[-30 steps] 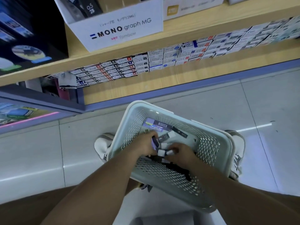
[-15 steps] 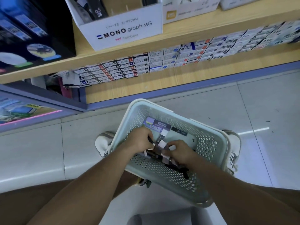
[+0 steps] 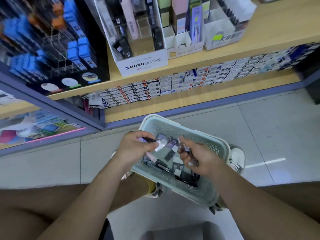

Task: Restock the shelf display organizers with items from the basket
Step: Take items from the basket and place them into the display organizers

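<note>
Left hand & right hand grip items abv 1 basket.

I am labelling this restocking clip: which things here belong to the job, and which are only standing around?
Job: basket, loose packs in it, left hand gripping slim packs, right hand gripping dark items, MONO graph organizer.
Around: stacked boxes under shelf, blue-pack display, shoe.

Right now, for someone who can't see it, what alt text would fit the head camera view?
A person's left hand and right hand each hold slim stationery packs above a pale mesh basket containing more. Ahead, a wooden shelf carries a partly filled MONO graph MG display box.
</note>
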